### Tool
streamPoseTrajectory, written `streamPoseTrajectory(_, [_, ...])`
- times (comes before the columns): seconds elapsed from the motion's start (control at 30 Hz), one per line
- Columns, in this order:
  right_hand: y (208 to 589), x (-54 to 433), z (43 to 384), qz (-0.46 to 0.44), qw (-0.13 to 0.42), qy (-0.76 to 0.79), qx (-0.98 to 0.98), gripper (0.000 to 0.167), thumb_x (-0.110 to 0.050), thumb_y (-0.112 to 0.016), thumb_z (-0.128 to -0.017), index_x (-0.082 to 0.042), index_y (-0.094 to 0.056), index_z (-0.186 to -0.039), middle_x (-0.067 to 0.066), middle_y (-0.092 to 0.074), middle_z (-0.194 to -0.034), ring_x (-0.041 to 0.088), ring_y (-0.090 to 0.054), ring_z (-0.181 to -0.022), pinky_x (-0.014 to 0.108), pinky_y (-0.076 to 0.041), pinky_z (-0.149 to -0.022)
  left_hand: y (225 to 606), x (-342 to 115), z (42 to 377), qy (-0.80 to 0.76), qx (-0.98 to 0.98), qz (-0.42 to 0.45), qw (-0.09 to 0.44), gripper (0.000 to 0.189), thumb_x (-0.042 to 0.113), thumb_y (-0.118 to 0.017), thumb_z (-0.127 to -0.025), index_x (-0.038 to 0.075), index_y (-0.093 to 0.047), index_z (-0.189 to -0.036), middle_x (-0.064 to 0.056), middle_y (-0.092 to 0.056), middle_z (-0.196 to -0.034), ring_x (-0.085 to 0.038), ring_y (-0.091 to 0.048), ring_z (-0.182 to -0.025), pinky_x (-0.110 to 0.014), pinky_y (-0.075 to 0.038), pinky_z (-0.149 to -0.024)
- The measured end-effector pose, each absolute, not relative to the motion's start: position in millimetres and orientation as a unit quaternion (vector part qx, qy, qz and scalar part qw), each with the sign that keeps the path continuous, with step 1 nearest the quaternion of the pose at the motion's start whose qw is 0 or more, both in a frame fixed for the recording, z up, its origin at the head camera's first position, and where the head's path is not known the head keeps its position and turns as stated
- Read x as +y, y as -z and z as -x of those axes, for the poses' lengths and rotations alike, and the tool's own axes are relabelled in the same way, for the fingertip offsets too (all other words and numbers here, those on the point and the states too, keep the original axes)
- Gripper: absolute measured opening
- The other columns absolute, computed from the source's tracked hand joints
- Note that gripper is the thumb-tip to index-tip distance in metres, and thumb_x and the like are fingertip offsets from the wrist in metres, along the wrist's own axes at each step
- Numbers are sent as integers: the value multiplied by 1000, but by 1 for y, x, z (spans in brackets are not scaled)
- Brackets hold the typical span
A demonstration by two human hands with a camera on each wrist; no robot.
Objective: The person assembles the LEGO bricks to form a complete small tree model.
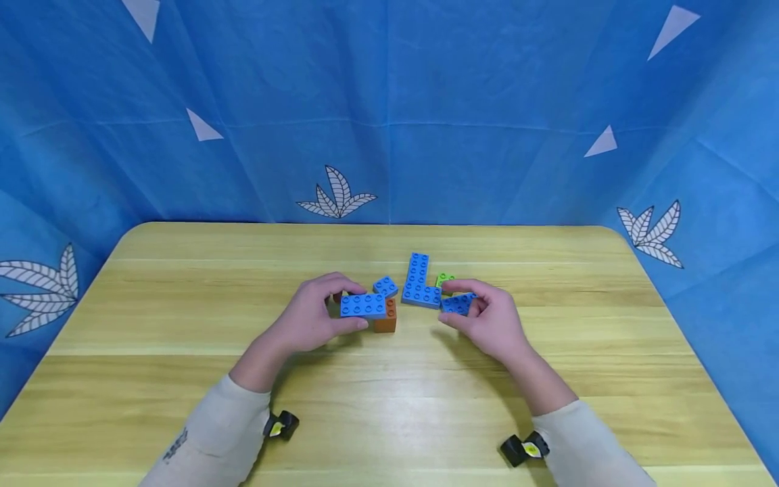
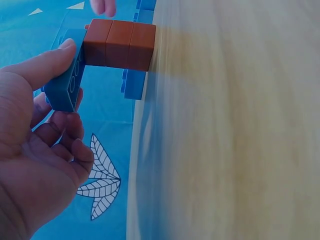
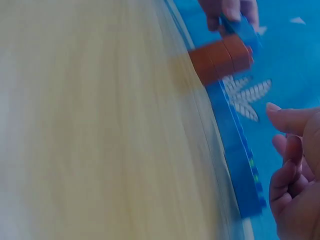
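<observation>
My left hand pinches a long blue toy brick between thumb and fingers. In the left wrist view that brick is at the top end of a stack of orange-brown bricks; I cannot tell if they are joined. My right hand hovers around another blue brick on the table. In the right wrist view, the right thumb and loosely bent fingers stand apart with nothing between them. The brown stack stands upright, partly hidden by the held brick.
Behind the stack lies a small blue brick. Blue bricks forming an L lie between the hands, with a green brick partly hidden behind the right fingers. The wooden table ends at a blue cloth backdrop.
</observation>
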State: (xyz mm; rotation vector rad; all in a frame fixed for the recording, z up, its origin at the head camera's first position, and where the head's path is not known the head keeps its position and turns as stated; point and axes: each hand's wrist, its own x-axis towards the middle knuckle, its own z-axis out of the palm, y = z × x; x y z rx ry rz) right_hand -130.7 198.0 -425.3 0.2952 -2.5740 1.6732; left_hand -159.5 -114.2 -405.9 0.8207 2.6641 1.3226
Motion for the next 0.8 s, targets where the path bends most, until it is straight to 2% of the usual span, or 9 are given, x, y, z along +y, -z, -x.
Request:
streamPoseTrajectory(0.07, [425,207,132,-83,28,-530,-843,45,-8,-86,-79,-9,-70,-121,11,-52,-61,18,-37,-42,27,-30,-39,406,-114,159,-430,863,-263,29,39,18,-88,-78,15,-72,-113,8,-64,-99,-24,-55,-84,-37,-46,-70])
streamPoseTrajectory(0.13, [428,216,134,-75,25,-514,-854,47,-10,-86,-79,-9,-69,-123,10,-56,-64,18,-37,-42,28,-31,-39,406,-115,159,-431,864,-260,30,38,19,-88,-78,16,-72,-113,8,-63,-98,-26,-55,-84,-36,-45,-69])
streamPoseTrajectory(0.23, [431,228,138,-63,25,-486,-872,50,-12,-87,-79,-10,-69,-125,10,-69,-92,18,-38,-42,28,-32,-39,406,-115,159,-435,863,-257,32,37,20,-88,-78,16,-72,-112,8,-63,-96,-28,-55,-83,-36,-45,-68])
streamPoseTrajectory(0.3, [433,235,140,-60,23,-463,-884,51,-13,-87,-78,-10,-68,-126,6,-70,-112,19,-40,-44,29,-34,-40,406,-115,159,-437,862,-254,33,37,19,-88,-78,16,-73,-112,7,-63,-95,-28,-55,-83,-36,-45,-68])
streamPoseTrajectory(0.37, [436,239,141,-57,19,-444,-894,52,-14,-88,-78,-10,-68,-126,5,-68,-120,20,-42,-47,29,-35,-43,407,-115,159,-440,861,-252,35,37,19,-88,-78,16,-73,-112,7,-62,-94,-28,-55,-83,-36,-45,-67])
streamPoseTrajectory(0.5, [440,244,143,-58,9,-415,-908,50,-16,-88,-78,-10,-69,-124,6,-68,-119,20,-45,-53,29,-37,-47,407,-115,159,-443,860,-249,36,36,19,-88,-78,16,-73,-111,7,-63,-94,-29,-54,-82,-36,-45,-68])
streamPoseTrajectory(0.8, [442,243,142,-59,9,-397,-916,40,-21,-89,-77,-12,-74,-113,5,-68,-108,20,-45,-51,30,-35,-45,408,-115,160,-446,856,-260,26,37,18,-88,-78,15,-73,-112,8,-64,-97,-26,-54,-81,-35,-45,-67])
